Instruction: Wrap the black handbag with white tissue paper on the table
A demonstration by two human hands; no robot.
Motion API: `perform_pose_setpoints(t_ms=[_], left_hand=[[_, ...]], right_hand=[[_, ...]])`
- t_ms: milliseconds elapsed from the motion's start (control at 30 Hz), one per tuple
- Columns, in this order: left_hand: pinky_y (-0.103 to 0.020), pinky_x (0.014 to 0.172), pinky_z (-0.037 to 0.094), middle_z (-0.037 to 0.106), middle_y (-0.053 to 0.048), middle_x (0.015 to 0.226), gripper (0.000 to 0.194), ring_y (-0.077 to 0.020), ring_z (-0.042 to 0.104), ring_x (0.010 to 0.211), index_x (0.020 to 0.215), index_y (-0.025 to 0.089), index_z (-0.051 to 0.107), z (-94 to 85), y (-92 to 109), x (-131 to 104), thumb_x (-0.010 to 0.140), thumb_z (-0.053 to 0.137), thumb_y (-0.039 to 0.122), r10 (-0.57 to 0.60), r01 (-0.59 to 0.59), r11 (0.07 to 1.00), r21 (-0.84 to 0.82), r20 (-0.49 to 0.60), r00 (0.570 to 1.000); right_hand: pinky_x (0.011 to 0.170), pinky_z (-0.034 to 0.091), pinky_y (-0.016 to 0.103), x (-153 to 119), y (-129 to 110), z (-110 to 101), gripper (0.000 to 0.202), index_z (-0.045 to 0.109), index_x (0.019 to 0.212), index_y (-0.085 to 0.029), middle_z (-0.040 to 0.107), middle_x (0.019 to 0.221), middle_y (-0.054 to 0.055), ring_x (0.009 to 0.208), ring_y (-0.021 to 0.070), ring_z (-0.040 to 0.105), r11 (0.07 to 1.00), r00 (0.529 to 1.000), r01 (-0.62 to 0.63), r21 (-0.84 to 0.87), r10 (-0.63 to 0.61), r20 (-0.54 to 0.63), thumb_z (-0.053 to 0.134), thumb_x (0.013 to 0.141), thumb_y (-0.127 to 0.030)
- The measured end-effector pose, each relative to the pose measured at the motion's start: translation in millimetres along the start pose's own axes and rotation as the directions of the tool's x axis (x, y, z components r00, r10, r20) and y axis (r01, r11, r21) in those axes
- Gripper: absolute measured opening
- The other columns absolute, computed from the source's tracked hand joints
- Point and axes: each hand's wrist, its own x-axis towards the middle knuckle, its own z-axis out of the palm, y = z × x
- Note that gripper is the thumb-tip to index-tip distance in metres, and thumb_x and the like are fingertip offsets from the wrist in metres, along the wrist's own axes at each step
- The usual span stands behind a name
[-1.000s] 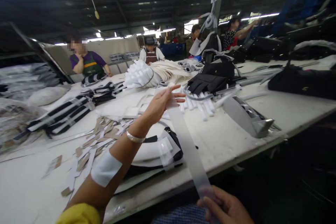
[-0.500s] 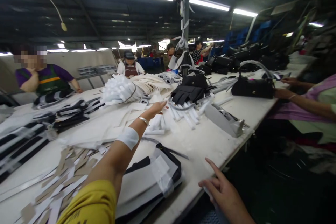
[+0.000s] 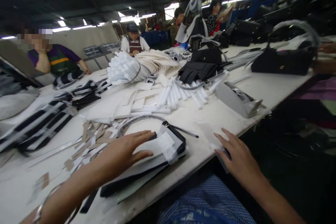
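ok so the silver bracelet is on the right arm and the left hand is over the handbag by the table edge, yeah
No, the head view shows the silver bracelet on the left arm; the left hand is over the handbag by the edge of the table.

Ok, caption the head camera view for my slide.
Left hand at a partly covered black bag, right hand beside the white table.

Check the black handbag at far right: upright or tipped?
Upright: the black handbag stands on the table, its pale handle arching above it.
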Motion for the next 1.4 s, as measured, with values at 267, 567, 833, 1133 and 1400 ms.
perform_pose_setpoints(t_ms=[267, 567, 833, 1133, 1400], left_hand=[[-0.049, 0.108, 0.046, 0.042, -0.015, 0.152, 0.078, -0.0324, 0.045, 0.137, 0.149, 0.019, 0.039, 91.6, 2, -77, 0.083, 0.072, 0.045, 0.086, 0.004, 0.890, 0.456, -0.177, 0.981], [-0.045, 0.115, 0.040, 0.035, -0.014, 0.157, 0.074, -0.0286, 0.038, 0.143, 0.153, 0.019, 0.029, 113.7, -2, -94, 0.091, 0.063, 0.040, 0.047, 0.054, 0.908, 0.416, -0.231, 0.972], [-0.061, 0.119, 0.025, 0.036, -0.013, 0.157, 0.062, -0.0305, 0.034, 0.145, 0.152, 0.016, 0.031, 112.2, 5, -98, 0.094, 0.054, 0.022, -0.051, 0.137, 0.903, 0.407, -0.214, 0.975], [-0.051, 0.109, 0.046, 0.040, -0.016, 0.154, 0.064, -0.0320, 0.042, 0.140, 0.152, 0.022, 0.034, 123.4, -7, -109, 0.093, 0.058, 0.026, -0.020, 0.162, 0.875, 0.456, -0.301, 0.953], [-0.042, 0.105, 0.051, 0.049, -0.013, 0.148, 0.052, -0.0275, 0.052, 0.133, 0.149, 0.020, 0.040, 144.6, -16, -111, 0.098, 0.051, 0.024, -0.010, 0.182, 0.897, 0.403, -0.393, 0.919]], right_hand=[[0.083, 0.058, 0.044, -19, -56, 56, 0.050, 0.065, 0.115, -0.016, 0.072, 0.106, 0.012, 0.093, 0.0284, 0.071, 0.693, 0.743, -0.524, 0.495, 0.089, 0.663, 0.069, 0.082, -0.054], [0.115, 0.042, 0.039, -45, -93, 78, 0.036, 0.065, 0.104, -0.015, 0.066, 0.119, 0.008, 0.125, 0.0255, 0.058, -0.005, 0.634, -0.766, 0.643, 0.163, 0.756, 0.083, 0.076, -0.030], [0.118, 0.041, 0.040, -52, -112, 93, 0.040, 0.065, 0.104, -0.017, 0.064, 0.127, 0.008, 0.133, 0.0287, 0.051, -0.149, 0.553, -0.788, 0.597, 0.254, 0.793, 0.085, 0.069, -0.022], [0.116, 0.044, 0.037, -57, -125, 110, 0.044, 0.064, 0.112, -0.019, 0.063, 0.129, 0.007, 0.136, 0.0259, 0.048, -0.108, 0.510, -0.844, 0.526, 0.147, 0.848, 0.084, 0.073, -0.019], [0.117, 0.040, 0.036, -49, -151, 129, 0.048, 0.060, 0.115, -0.022, 0.065, 0.123, 0.002, 0.133, 0.0219, 0.049, -0.039, 0.541, -0.832, 0.554, 0.170, 0.824, 0.084, 0.073, -0.024]])
